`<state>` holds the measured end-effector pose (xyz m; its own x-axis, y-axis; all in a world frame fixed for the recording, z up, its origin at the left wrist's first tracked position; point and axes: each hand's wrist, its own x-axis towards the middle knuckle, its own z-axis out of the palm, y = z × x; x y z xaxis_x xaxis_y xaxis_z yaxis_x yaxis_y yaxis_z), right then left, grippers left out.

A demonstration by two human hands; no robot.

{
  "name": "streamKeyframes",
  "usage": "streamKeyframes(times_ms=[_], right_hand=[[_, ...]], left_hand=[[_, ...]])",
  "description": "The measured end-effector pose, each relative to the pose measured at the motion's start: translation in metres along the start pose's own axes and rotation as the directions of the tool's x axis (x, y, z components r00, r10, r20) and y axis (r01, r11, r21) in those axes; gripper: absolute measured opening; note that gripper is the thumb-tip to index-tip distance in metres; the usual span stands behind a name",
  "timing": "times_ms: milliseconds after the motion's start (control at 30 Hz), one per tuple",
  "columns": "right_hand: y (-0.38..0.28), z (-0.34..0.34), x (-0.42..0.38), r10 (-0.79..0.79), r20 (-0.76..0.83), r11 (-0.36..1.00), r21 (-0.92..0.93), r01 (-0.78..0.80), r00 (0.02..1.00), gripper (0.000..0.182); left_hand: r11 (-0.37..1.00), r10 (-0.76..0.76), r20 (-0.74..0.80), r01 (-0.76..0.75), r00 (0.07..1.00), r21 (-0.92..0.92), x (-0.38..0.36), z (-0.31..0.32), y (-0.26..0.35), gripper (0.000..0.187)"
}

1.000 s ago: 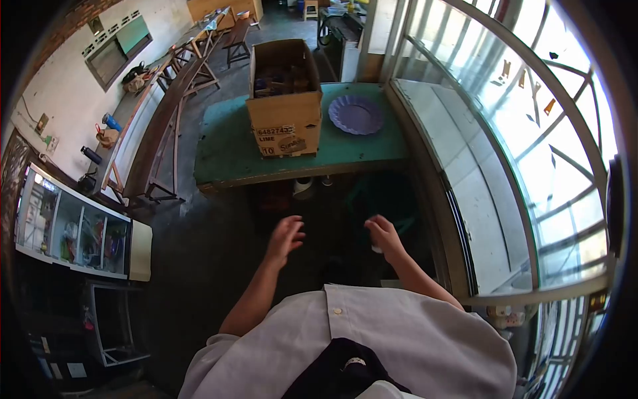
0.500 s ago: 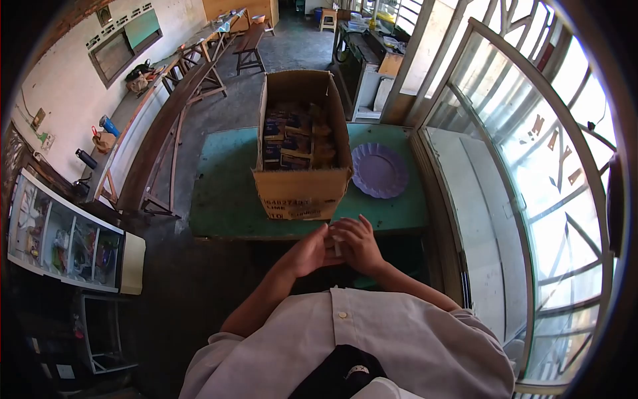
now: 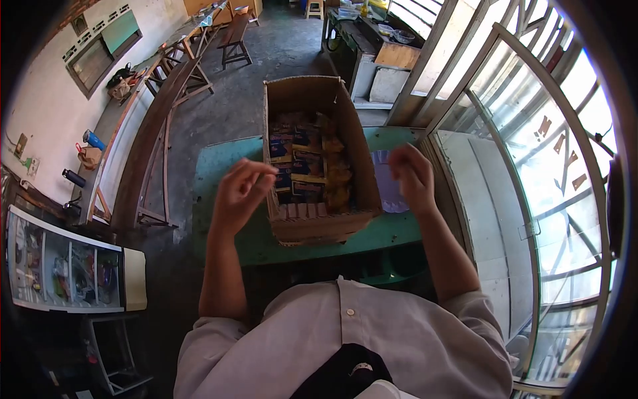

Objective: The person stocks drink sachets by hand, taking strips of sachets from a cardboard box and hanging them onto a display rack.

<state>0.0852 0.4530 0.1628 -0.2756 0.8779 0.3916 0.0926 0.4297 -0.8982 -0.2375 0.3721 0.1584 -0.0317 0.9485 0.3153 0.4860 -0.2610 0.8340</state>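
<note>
An open cardboard box [image 3: 322, 231] stands on the green table, filled with rows of dark blue and yellow packets [image 3: 308, 163]. Along its near inside edge lies a row of pale pinkish packs [image 3: 302, 211]. My left hand [image 3: 242, 191] is raised by the box's left wall, fingers curled in toward the thumb, nothing showing in them. On the other side, my right hand [image 3: 413, 178] hovers beyond the right wall, blurred by motion with its fingers bent. It covers part of a purple scalloped plate [image 3: 385, 179].
The green table [image 3: 222, 229] carries the box and plate. Glass-paned window frames [image 3: 512, 133] rise close on the right. A long wooden bench [image 3: 149, 126] runs along the left, with a glass-front cabinet [image 3: 66, 263] nearer me. A counter [image 3: 372, 83] stands behind.
My hands were together in front of the box; now they are apart and raised on either side of it. The view has tipped, showing more of the packets inside.
</note>
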Motion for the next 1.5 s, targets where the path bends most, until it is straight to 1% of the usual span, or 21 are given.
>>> streamKeyframes(times_ms=[100,200,267,333,433,567,667,733,833,900,933,1000,1033,1100,1133,1200,1233,1333,1367,1433,1500], right_hand=[[-0.016,0.054,0.045,0.043,0.335,0.934,-0.348,0.082,0.941,0.016],[0.002,0.106,0.083,0.174,0.684,0.699,-0.592,0.4,0.709,0.023],[0.024,0.129,0.097,0.302,0.695,0.619,-0.663,0.421,0.652,0.026],[0.042,0.144,0.102,0.187,0.779,0.484,-0.603,0.634,0.598,0.03],[0.051,0.151,0.102,0.444,0.621,0.367,-0.783,0.502,0.645,0.031],[0.029,0.121,0.114,0.489,0.647,0.384,-0.762,0.521,0.585,0.033],[-0.019,0.104,0.12,0.405,0.529,0.287,-0.848,0.445,0.746,0.036],[-0.052,0.1,0.115,0.15,0.419,0.205,-0.899,0.386,0.896,0.026],[-0.092,0.114,0.1,-0.033,0.439,0.144,-0.887,0.439,0.898,0.016],[-0.1,0.128,0.091,-0.136,0.481,0.074,-0.867,0.493,0.866,0.016],[-0.103,0.131,0.089,-0.241,0.535,-0.003,-0.835,0.551,0.81,0.017],[-0.117,0.128,0.09,-0.278,0.532,0.025,-0.828,0.559,0.8,0.017],[-0.121,0.127,0.091,-0.316,0.53,0.055,-0.818,0.573,0.787,0.017],[-0.119,0.126,0.087,-0.366,0.544,0.068,-0.794,0.605,0.755,0.018],[-0.118,0.125,0.086,-0.422,0.554,0.076,-0.767,0.637,0.717,0.019],[-0.12,0.122,0.084,-0.409,0.599,0.158,-0.696,0.7,0.688,0.02],[-0.121,0.119,0.085,-0.405,0.643,0.228,-0.617,0.753,0.65,0.021],[-0.108,0.107,0.092,-0.654,0.353,0.51,-0.446,0.735,0.669,0.017],[-0.097,0.103,0.098,-0.655,0.352,0.511,-0.445,0.736,0.668,0.017],[-0.064,0.097,0.112,-0.498,-0.099,0.816,-0.388,0.428,0.861,0.013],[-0.041,0.103,0.131,-0.093,0.05,0.816,-0.568,0.105,0.994,0.016]], left_hand=[[0.952,0.223,-0.069,-0.202,0.972,0.229,0.019,0.019,-0.002,0.018],[0.959,0.236,-0.091,-0.216,0.967,0.184,0.022,0.03,-0.03,0.017],[0.963,0.251,-0.111,-0.236,0.962,0.132,0.02,0.031,-0.042,0.015],[0.964,0.261,-0.134,-0.253,0.956,0.079,0.017,0.031,-0.049,0.013],[0.96,0.275,-0.109,-0.266,0.955,0.088,0.016,0.024,-0.046,0.017],[0.958,0.258,-0.01,-0.254,0.966,0.133,0.021,0.012,-0.036,0.017],[0.952,0.25,0.06,-0.256,0.966,0.167,0.037,0.003,-0.034,0.018],[0.948,0.255,0.088,-0.267,0.963,0.171,0.055,-0.004,-0.034,0.022],[0.956,0.291,0.075,-0.293,0.954,0.016,0.081,-0.01,-0.018,0.043],[0.974,0.073,0.391,0.018,0.918,-0.225,0.09,-0.011,-0.009,0.065],[0.973,0.08,0.394,0.014,0.916,-0.23,0.094,-0.004,-0.01,0.065],[0.585,0.089,0.364,0.247,0.927,-0.772,0.102,0.012,-0.009,0.073],[0.584,0.093,0.367,0.248,0.926,-0.773,0.109,0.009,-0.005,0.073],[-0.023,0.375,0.599,0.653,0.707,-0.757,0.127,-0.002,0.005,0.064],[-0.023,0.374,0.601,0.655,0.706,-0.755,0.133,-0.001,0.008,0.064],[0.344,0.043,0.518,0.474,0.854,-0.811,0.142,0.0,0.014,0.057],[0.347,0.041,0.518,0.474,0.854,-0.809,0.148,-0.004,0.015,0.057],[0.261,0.236,0.468,0.409,0.851,-0.875,0.155,-0.034,0.02,0.057],[0.343,0.359,0.321,0.197,0.876,-0.919,0.152,-0.05,0.031,0.059],[0.347,0.504,0.106,-0.089,0.857,-0.934,0.141,-0.077,0.046,0.063],[0.327,0.546,-0.026,-0.242,0.837,-0.914,0.126,-0.102,0.056,0.067]])
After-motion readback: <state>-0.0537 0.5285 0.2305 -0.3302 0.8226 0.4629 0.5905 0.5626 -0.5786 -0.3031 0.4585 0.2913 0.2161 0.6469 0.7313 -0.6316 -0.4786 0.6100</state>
